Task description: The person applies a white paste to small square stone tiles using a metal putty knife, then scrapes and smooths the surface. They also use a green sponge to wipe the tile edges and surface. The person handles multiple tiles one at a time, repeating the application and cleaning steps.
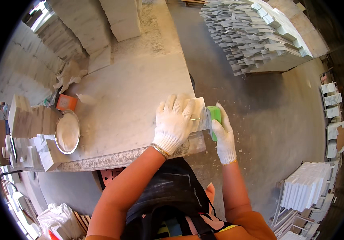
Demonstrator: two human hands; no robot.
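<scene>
From here I have the gloved left hand spread over a white marble tile jutting past the surface's right edge; my gloved right hand pinches a green block at the tile's outer edge.

No readable lettering, faint marking on orange box, illegible

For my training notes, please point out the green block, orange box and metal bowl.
Green block (214,114), head view: its visible face.
Orange box (67,102), head view: its visible face.
Metal bowl (79,130), head view: its right rim.
</scene>
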